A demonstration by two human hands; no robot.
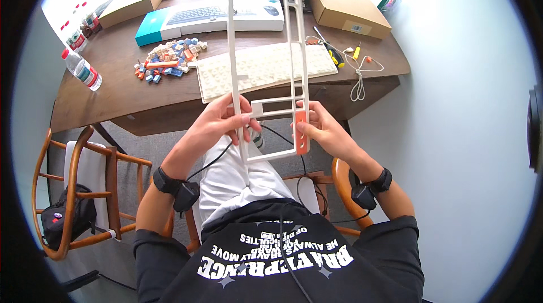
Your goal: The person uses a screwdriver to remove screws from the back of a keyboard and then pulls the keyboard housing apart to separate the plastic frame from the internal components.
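Observation:
I hold a long white keyboard frame [233, 37] upright in front of me, its near end over my lap. My left hand [223, 119] grips the frame's lower left side. My right hand [319, 128] grips the lower right side, thumb on an orange insert [301, 133] set in the frame. Behind the frame, a white keyboard base [260, 68] with bare switches lies on the brown table [124, 94]. A pile of loose keycaps [169, 57] in red, blue and white lies to its left.
A keyboard box [203, 20], cardboard boxes [348, 9], a screwdriver [331, 51] and a white cable [359, 79] lie on the table. A water bottle [82, 69] rests at the left edge. A wooden chair [73, 195] holding a black bag stands at my left.

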